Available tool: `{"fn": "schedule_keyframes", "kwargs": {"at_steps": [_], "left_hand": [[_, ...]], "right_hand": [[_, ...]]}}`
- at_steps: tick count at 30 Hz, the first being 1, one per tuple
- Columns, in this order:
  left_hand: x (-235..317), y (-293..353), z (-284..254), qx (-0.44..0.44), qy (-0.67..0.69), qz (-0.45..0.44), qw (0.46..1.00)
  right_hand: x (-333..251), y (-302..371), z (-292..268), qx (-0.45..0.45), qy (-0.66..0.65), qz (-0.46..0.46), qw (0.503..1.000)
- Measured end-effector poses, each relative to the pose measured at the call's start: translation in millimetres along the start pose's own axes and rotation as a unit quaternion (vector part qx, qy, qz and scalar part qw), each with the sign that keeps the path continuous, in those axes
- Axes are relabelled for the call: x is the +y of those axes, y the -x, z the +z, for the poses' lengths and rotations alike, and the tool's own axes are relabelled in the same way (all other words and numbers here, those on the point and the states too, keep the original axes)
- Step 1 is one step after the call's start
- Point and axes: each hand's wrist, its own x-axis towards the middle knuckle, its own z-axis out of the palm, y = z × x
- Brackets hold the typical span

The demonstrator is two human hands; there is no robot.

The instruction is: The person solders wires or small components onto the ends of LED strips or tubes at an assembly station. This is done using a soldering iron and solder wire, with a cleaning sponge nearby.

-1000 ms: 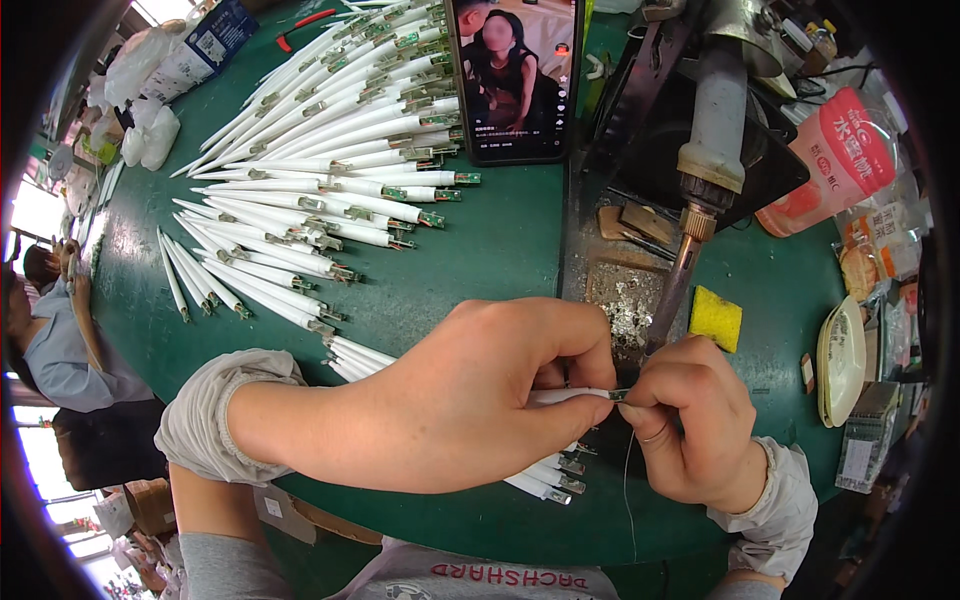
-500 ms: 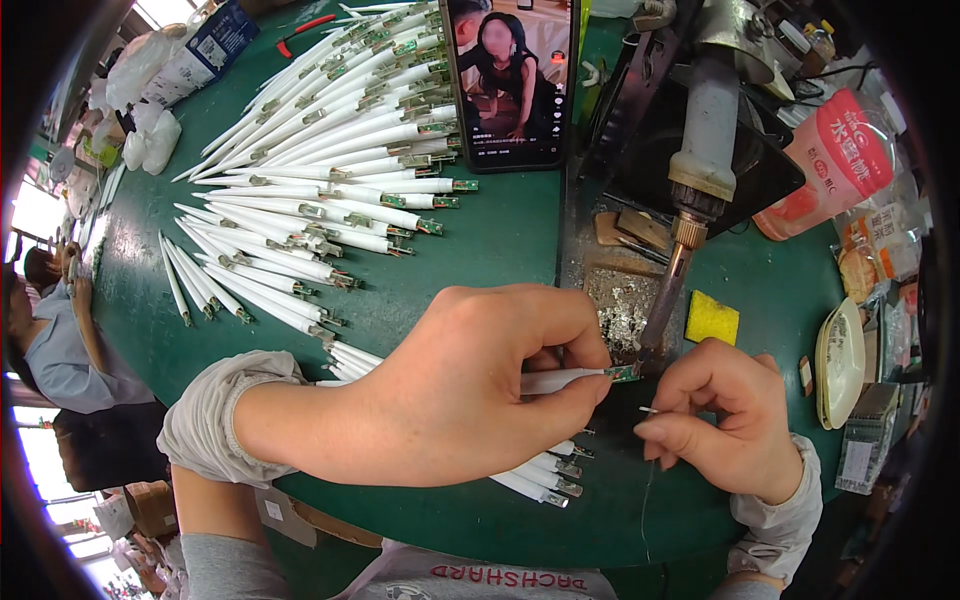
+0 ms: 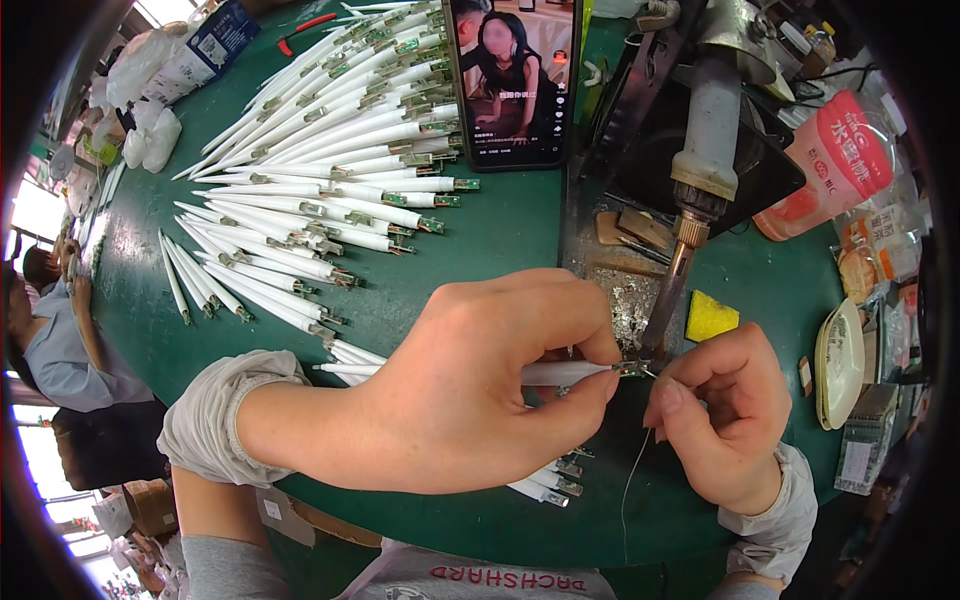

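Note:
My left hand (image 3: 470, 390) is closed round a white stylus pen (image 3: 565, 373), pinching it near its end between thumb and forefinger. A small green circuit board (image 3: 632, 369) sticks out of that end, just under the tip of a soldering iron (image 3: 708, 150) fixed in a stand. Whether the tip touches the board I cannot tell. My right hand (image 3: 725, 410) pinches a thin solder wire (image 3: 627, 490), its short end reaching the board and its long tail hanging down over the table's front edge.
Many white pens (image 3: 330, 195) with board ends lie fanned out at the left. A phone (image 3: 515, 90) stands behind them. Around the iron are a yellow sponge (image 3: 711, 316), a pink cup (image 3: 830, 165) and a pale dish (image 3: 840, 362). Another person (image 3: 70, 345) sits far left.
My right hand has moved up and left, bringing the wire's end to the board. The wire's tail has swung left. My left hand and the pen have shifted only slightly.

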Motion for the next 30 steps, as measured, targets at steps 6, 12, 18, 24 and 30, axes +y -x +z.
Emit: {"fn": "schedule_keyframes", "kwargs": {"at_steps": [6, 12, 18, 24, 30], "left_hand": [[0.8, -0.4, -0.3, 0.007, 0.015, 0.013, 1.0], [6.1, -0.4, -2.8, -0.009, 0.025, -0.018, 0.999], [3.8, 2.7, -2.2, -0.023, 0.055, -0.06, 0.996], [5.3, 2.9, -3.4, -0.032, 0.054, -0.065, 0.996], [3.5, 5.7, -2.1, -0.046, 0.092, -0.091, 0.991]], "right_hand": [[2.8, 0.5, 1.1, 0.01, 0.064, -0.071, 0.995], [5.2, 0.6, -1.5, 0.019, 0.044, -0.081, 0.996], [13.3, -1.2, -5.4, 0.001, -0.014, -0.071, 0.997], [14.9, -2.3, -3.4, 0.002, -0.036, -0.022, 0.999], [18.5, -5.0, -0.3, -0.002, -0.08, 0.039, 0.996]]}}
